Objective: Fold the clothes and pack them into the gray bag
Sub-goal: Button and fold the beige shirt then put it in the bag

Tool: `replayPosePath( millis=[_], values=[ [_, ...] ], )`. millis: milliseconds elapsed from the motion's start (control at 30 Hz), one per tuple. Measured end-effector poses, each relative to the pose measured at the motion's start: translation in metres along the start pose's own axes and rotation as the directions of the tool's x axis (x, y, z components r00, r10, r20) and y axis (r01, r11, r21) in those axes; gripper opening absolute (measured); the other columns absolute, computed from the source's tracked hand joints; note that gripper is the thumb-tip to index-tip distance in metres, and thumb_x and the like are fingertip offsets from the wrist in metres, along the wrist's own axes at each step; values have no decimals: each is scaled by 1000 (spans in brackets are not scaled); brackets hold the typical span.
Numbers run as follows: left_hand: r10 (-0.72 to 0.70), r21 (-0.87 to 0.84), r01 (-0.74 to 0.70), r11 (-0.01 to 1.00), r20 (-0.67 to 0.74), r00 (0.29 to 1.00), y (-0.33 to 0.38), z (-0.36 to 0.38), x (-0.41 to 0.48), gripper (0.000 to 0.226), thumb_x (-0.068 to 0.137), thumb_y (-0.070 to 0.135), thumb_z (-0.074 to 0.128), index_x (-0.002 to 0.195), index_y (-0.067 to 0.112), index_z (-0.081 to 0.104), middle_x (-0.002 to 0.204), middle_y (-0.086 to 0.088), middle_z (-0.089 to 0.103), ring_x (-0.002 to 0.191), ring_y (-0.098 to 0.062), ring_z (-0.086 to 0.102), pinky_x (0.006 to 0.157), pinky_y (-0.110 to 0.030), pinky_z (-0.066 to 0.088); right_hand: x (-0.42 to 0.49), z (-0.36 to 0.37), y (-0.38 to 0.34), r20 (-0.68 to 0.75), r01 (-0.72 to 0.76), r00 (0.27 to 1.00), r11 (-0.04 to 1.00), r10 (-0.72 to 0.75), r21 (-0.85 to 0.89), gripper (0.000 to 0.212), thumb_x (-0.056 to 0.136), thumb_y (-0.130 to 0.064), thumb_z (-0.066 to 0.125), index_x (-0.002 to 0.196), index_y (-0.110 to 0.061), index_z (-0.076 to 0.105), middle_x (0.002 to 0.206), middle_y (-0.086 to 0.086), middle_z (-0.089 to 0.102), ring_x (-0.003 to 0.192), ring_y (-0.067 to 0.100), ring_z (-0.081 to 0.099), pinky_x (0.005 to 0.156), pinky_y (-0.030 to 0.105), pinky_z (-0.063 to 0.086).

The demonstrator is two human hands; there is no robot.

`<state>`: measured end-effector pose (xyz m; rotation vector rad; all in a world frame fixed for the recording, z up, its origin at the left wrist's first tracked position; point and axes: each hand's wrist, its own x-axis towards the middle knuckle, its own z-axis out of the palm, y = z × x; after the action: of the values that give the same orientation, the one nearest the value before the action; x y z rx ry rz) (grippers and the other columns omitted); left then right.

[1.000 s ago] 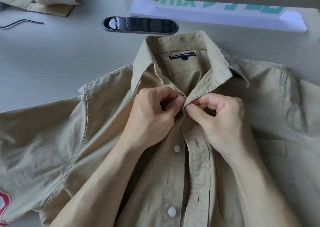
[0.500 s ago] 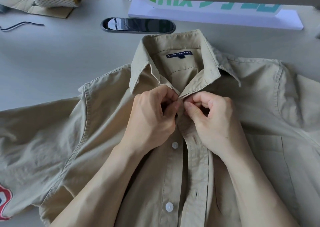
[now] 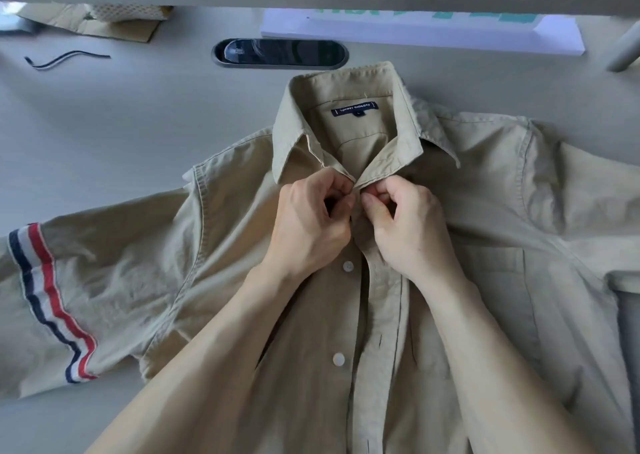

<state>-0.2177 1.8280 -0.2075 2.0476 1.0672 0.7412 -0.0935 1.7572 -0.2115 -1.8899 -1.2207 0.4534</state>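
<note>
Both hands [image 3: 360, 218] pinched the unfolded shirt [image 3: 467, 280] at its collar button (folding, packing remained).

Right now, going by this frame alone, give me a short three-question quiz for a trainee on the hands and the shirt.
1. True or false: the left hand and right hand both pinch the khaki shirt just below its collar.
2. The red, white and navy striped band lies on the person's: A) left B) right C) neither side.
3. Fill in: ___ white buttons show unfastened below the hands.
Key: 1 true; 2 A; 3 two.
</note>
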Motion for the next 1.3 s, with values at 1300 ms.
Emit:
replayPosePath(
  millis=[1300],
  values=[
    [-314,220,255,942,299,901,54,-61,-70,14,83,24,71,75,24,60,66,11,60,59,-9,59,55,-22,48,-167,-48,-80,239,-411,841,860,486,-303,34,77,-42,77,95,-21,57,86,-3,63,80,22,60,68,35,47]
  ],
)
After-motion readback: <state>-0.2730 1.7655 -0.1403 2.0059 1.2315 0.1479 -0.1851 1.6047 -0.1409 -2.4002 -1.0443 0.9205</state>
